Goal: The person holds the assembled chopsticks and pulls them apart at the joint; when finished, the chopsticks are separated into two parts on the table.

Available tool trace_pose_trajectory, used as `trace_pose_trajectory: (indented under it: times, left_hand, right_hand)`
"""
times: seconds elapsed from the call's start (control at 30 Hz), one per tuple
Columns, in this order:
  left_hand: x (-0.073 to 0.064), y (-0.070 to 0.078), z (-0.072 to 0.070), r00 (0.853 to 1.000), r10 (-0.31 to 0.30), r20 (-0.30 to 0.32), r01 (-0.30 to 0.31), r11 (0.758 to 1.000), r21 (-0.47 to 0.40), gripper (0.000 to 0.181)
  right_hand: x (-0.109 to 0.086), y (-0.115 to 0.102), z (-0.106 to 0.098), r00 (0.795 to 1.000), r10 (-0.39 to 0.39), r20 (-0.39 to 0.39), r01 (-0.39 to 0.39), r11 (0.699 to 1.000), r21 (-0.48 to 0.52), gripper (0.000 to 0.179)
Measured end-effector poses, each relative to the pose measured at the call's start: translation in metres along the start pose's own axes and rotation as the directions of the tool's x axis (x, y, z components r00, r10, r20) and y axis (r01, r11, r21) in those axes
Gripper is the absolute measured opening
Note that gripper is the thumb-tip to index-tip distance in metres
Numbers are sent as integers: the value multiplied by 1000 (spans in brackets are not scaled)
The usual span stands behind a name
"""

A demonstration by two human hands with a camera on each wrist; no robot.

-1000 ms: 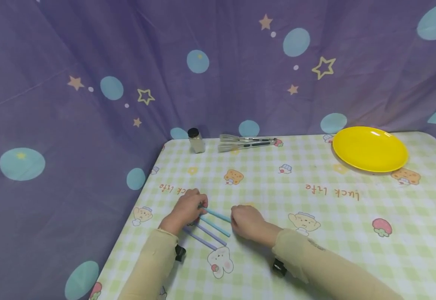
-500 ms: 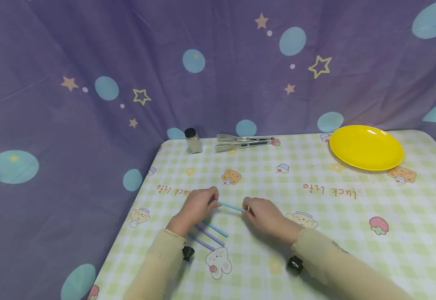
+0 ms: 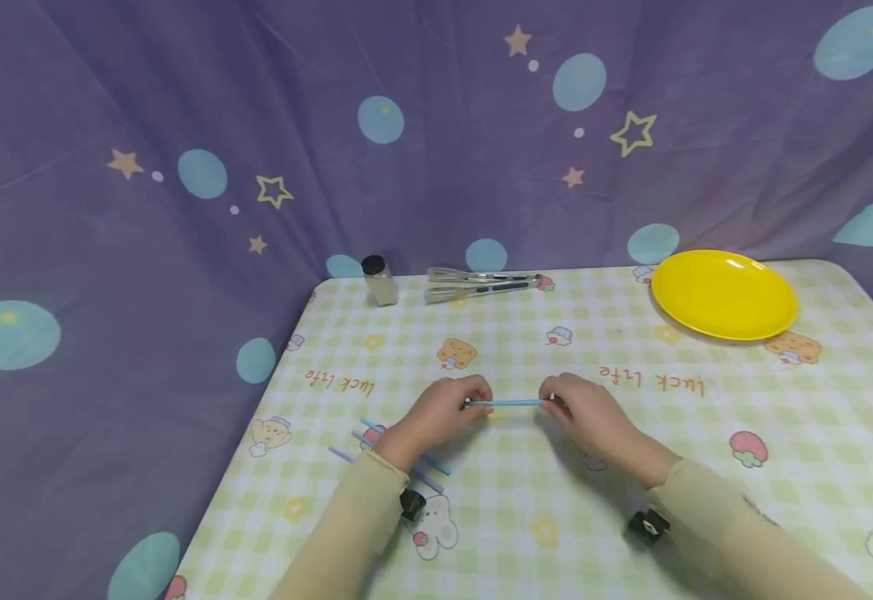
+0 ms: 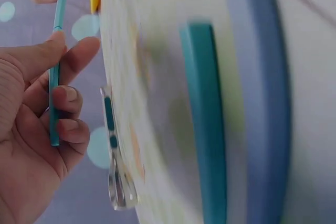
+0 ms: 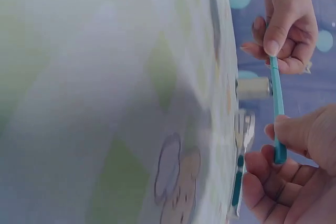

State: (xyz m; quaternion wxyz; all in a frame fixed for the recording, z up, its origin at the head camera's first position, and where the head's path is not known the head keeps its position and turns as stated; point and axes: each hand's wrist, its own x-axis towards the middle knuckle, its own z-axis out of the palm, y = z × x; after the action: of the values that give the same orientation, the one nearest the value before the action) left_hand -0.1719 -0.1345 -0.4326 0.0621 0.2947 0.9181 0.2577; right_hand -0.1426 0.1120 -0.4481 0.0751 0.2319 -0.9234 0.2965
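Note:
Both hands hold one slim teal pen (image 3: 515, 403) level above the table, one near each end. My left hand (image 3: 444, 410) pinches its left part between thumb and fingers; in the left wrist view the pen's end lies along the curled fingers (image 4: 68, 98). My right hand (image 3: 590, 412) pinches the other end, thumb on top in the right wrist view. A thin seam crosses the barrel beside the left thumb. Under my left forearm lie a second teal pen (image 3: 439, 463) and two purple pens (image 3: 427, 481), partly hidden by the sleeve.
A checked cloth (image 3: 526, 500) covers the table. At the back stand a black-capped jar (image 3: 381, 283) and, beside it, metal tongs (image 3: 481, 287). A yellow plate (image 3: 725, 296) sits at the back right. A purple curtain (image 3: 444, 183) hangs behind the table.
Both hands have lifted the teal pen away from the row of pens and moved it to the right. The pen has turned from slanted to nearly level across the view.

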Motion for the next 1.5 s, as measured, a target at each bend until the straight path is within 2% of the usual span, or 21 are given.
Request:
trace_pose_trajectory:
  times: [0.17, 0.27, 0.37, 0.5, 0.63, 0.8, 1.03, 1.13, 1.23, 1.3, 1.4, 1.5]
  left_hand:
    - [11, 8, 14, 999, 43, 9, -42, 991, -129, 9]
    - [17, 13, 22, 998, 63, -11, -64, 973, -221, 10]
    - [23, 19, 30, 997, 75, -26, -79, 957, -277, 11]
    - [30, 27, 38, 996, 77, -33, -84, 946, -314, 10]
    - [36, 35, 42, 997, 67, -29, -73, 930, -360, 8]
    - [40, 40, 44, 998, 52, -32, -60, 911, -407, 9]
    - [42, 39, 45, 996, 55, -70, -81, 894, -441, 11]
    - [44, 35, 42, 996, 22, -84, -58, 893, -446, 11]
    - [48, 32, 38, 996, -14, -93, -26, 906, -422, 11]
    - [52, 29, 38, 996, -19, -88, -17, 921, -389, 14]
    - [59, 26, 40, 998, -24, -64, 1, 939, -344, 22]
    - [66, 25, 43, 997, -51, -63, 30, 953, -302, 26]
  right_hand:
    - [-10, 12, -12, 1000, 20, -18, -21, 999, -38, 10]
    - [-14, 18, -17, 999, 26, -30, -28, 998, -64, 12]
    - [-17, 24, -20, 999, 0, -52, -4, 997, -80, 14]
    - [-18, 27, -25, 995, -81, -55, 79, 996, -47, 7]
    - [-19, 32, -25, 987, -150, -62, 149, 989, -20, 13]
    - [-21, 40, -23, 977, -195, -82, 194, 981, -13, 21]
    - [-24, 47, -25, 961, -260, -93, 260, 966, -7, 24]
    - [-24, 49, -27, 972, -217, -86, 217, 976, -11, 23]
    - [-23, 50, -28, 992, -107, -63, 106, 994, -10, 13]
    - [-22, 51, -28, 999, -25, -44, 25, 1000, -4, 6]
    - [-21, 51, -25, 997, 76, -7, -76, 997, 10, 5]
    - [-20, 52, -22, 993, 118, 31, -119, 993, 27, 11]
